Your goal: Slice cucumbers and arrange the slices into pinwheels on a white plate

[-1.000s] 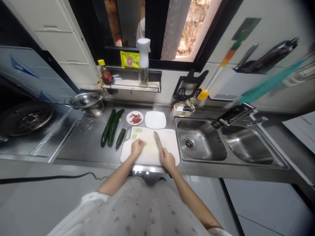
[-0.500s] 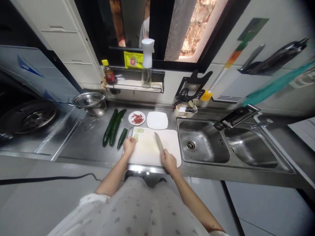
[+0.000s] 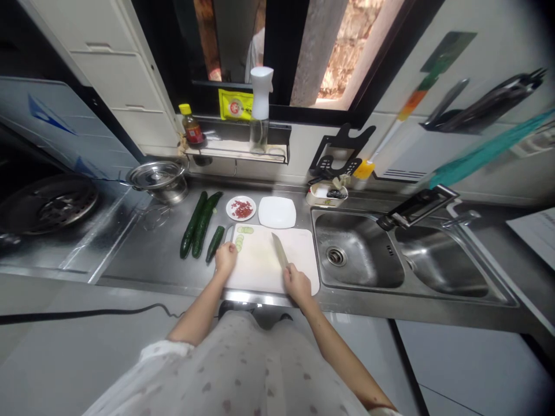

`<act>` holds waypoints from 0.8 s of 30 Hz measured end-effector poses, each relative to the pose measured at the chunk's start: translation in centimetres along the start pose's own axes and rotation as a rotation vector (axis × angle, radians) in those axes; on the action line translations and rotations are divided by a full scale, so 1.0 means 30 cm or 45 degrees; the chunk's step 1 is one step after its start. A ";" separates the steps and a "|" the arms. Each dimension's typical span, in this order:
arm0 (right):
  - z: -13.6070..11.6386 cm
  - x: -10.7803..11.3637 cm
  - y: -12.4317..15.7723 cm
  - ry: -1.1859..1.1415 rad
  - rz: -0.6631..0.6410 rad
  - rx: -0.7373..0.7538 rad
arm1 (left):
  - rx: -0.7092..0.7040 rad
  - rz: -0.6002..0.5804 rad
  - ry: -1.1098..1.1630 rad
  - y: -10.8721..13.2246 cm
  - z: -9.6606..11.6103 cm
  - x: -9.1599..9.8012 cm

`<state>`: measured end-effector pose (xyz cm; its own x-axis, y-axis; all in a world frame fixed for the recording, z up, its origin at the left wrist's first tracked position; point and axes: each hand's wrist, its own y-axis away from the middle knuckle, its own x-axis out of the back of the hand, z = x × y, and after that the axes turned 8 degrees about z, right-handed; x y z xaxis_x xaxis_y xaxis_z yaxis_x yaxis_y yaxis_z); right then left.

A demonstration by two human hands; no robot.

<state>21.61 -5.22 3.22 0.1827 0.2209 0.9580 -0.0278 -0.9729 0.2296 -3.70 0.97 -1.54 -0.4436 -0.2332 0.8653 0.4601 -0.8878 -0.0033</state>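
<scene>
Head view: right hand (image 3: 298, 282) clamped round knife (image 3: 280, 249), blade pointing far, presumably clear of left hand (image 3: 225, 260), whose grip we can't tell, by cucumber slices (image 3: 246, 230) far left on cutting board (image 3: 264, 274).

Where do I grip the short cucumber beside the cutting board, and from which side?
The short cucumber is probably best gripped mid-length from above, across its narrow width: it lies flat, top uncovered, with counter showing between it and the long cucumbers.
</scene>
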 end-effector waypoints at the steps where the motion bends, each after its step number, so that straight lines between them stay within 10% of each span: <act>1: 0.001 -0.002 0.000 -0.004 0.000 -0.003 | -0.003 -0.003 -0.014 -0.001 0.000 -0.001; 12: 0.012 -0.020 0.006 -0.059 0.065 0.023 | -0.052 0.059 0.175 -0.005 -0.001 -0.016; 24: 0.006 -0.017 0.004 -0.009 0.020 0.002 | -0.469 -0.189 -0.113 -0.174 0.202 -0.043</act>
<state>21.69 -5.45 2.72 0.1889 0.2051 0.9603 -0.0291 -0.9763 0.2143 -0.88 8.31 0.40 -0.4089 -0.0709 0.9098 0.0829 -0.9957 -0.0403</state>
